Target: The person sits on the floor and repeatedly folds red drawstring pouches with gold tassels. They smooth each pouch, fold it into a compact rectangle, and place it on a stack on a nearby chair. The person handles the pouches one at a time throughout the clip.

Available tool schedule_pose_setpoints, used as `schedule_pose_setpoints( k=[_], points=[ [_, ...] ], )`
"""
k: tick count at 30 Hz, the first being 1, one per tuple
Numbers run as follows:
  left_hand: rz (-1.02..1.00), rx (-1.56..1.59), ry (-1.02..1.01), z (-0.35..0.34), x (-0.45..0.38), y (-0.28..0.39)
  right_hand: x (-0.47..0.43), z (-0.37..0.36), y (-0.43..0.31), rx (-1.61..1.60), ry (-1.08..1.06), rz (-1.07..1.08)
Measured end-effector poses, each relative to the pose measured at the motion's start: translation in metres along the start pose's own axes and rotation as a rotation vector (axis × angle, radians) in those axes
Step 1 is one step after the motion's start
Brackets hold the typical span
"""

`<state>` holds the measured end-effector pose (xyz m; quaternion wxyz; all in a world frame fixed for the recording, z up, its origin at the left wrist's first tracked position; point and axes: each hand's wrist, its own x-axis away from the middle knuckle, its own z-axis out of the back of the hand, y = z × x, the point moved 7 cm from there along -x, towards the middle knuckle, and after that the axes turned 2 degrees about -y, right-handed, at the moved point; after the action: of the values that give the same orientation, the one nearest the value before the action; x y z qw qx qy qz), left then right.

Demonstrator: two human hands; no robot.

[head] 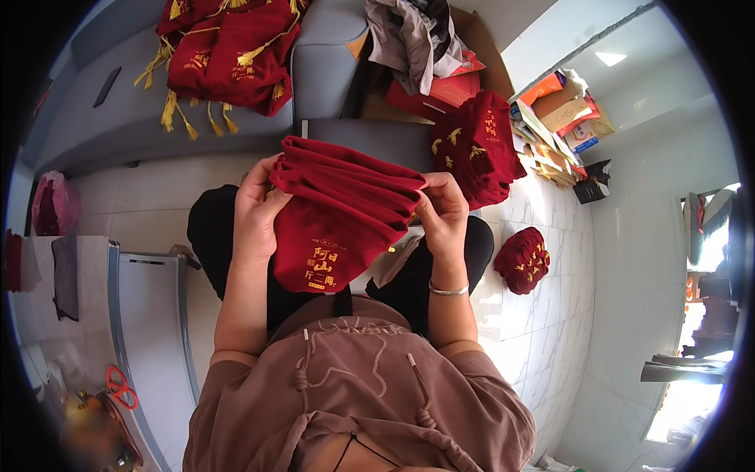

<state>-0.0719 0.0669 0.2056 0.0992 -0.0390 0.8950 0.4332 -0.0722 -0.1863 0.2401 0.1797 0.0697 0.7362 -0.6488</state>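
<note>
Several dark red fabric pouches (348, 200) with gold print are held in a layered stack above my lap. My left hand (259, 206) grips the stack's left edge between thumb and fingers. At the right edge, my right hand (439, 209) pinches the layers; a bangle is on that wrist. The layers fan apart slightly between the hands, and the printed face of the lowest pouch hangs toward me. Just beyond my right hand, a pile of red pouches (478, 153) with gold cords rests at the end of a dark grey surface (365, 141).
A grey sofa (230, 141) ahead bears more red pouches (236, 59) with gold tassels and a dark flat object (107, 87). A red bundle (522, 260) lies on the floor at right. Packets and papers (554, 130) lie by the wall. Red-handled scissors (121, 387) are at lower left.
</note>
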Motion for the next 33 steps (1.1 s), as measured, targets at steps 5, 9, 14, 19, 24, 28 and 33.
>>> schedule_pose_setpoints(
  k=[5,9,14,19,24,28,33],
  points=[
    [-0.019,-0.029,0.004,0.002,0.001,0.0,0.0,-0.003,0.0,-0.065,0.005,-0.011],
    [-0.044,-0.074,0.011,0.003,0.002,0.001,0.001,-0.005,-0.001,-0.08,-0.011,0.007],
    [-0.077,-0.093,0.002,0.003,0.002,0.003,-0.001,-0.007,-0.003,-0.141,-0.083,0.009],
    [-0.056,-0.069,0.031,0.004,0.004,0.001,-0.001,-0.009,-0.009,0.025,-0.129,0.036],
    [-0.117,-0.07,0.085,0.004,0.005,0.002,-0.002,-0.006,-0.003,0.017,-0.066,-0.002],
    [-0.127,-0.057,0.126,0.007,0.008,0.0,-0.004,-0.004,0.0,-0.004,-0.038,0.016],
    [-0.146,-0.057,0.189,0.012,0.01,-0.002,-0.003,-0.007,-0.004,0.082,-0.048,0.072]
  ],
)
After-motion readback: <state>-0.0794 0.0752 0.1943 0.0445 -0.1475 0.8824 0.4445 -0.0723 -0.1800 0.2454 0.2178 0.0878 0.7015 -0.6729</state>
